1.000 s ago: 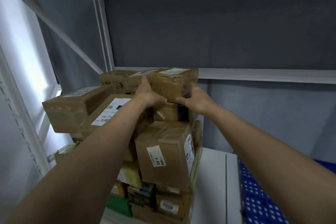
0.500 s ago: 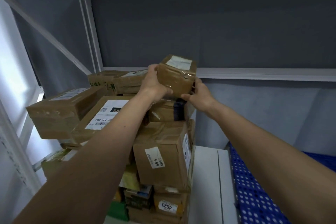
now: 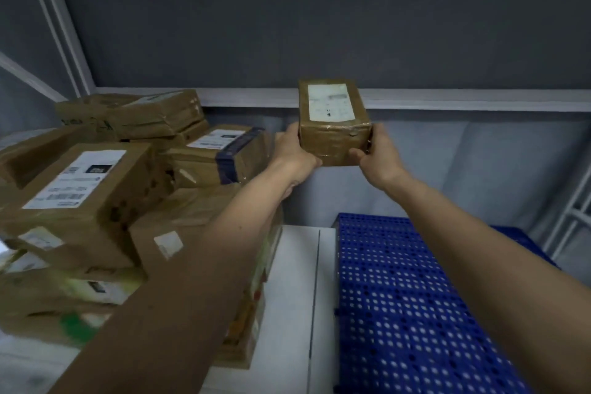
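The small brown cardboard box with shiny tape and a white label (image 3: pixel 334 125) has left the pile. Half a second ago it was tipped just over the top of the stack, and now it is off to the right, up in the air, with its label facing up. The big pile of brown cardboard boxes (image 3: pixel 128 185) stays where it was on the left side of the white shelf (image 3: pixel 294 281). A flat blue plastic board full of little holes (image 3: pixel 399 297) lies on the right side of that shelf, next to the pile. The small box sits between the two hands, high above the gap where the white shelf meets the blue board. The left hand (image 3: pixel 294 153) grips the box's left side, with its thumb curled onto the near bottom edge. The right hand (image 3: pixel 379 157) grips the right side the same way, thumb on the near face and fingers wrapped round the far side.
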A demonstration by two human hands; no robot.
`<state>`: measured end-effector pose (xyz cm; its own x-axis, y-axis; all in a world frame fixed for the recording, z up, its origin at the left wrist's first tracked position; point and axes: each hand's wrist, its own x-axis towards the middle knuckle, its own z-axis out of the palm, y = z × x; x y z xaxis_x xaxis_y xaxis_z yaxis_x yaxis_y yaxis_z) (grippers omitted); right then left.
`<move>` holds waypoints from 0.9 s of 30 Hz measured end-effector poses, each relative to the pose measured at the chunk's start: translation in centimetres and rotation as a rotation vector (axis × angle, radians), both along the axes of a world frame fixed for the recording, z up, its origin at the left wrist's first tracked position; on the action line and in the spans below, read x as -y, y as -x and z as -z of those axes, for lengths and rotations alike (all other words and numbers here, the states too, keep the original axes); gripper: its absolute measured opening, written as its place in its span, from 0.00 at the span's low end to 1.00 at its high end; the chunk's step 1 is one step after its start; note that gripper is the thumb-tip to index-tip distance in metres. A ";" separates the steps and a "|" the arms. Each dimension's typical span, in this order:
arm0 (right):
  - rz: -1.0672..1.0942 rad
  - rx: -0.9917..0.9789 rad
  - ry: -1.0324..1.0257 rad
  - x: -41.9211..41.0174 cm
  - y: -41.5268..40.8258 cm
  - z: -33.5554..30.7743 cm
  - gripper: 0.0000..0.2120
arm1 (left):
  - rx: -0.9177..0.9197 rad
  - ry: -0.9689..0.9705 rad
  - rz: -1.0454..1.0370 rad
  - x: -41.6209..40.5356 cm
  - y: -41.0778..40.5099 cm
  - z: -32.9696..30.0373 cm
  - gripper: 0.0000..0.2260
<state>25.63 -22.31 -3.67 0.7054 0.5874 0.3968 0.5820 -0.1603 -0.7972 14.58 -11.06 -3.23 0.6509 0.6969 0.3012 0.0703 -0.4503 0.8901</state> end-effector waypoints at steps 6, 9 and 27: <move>0.044 -0.081 0.085 3.6 -4.3 5.3 0.11 | -0.070 0.145 0.083 3.6 -4.5 5.4 0.30; 0.062 -0.102 0.156 5.0 -6.8 8.3 0.09 | -0.133 0.213 0.108 4.4 -6.7 8.6 0.30; -0.063 -0.259 0.420 2.5 -17.5 24.5 0.25 | -0.277 0.367 -0.011 2.9 -17.9 24.4 0.21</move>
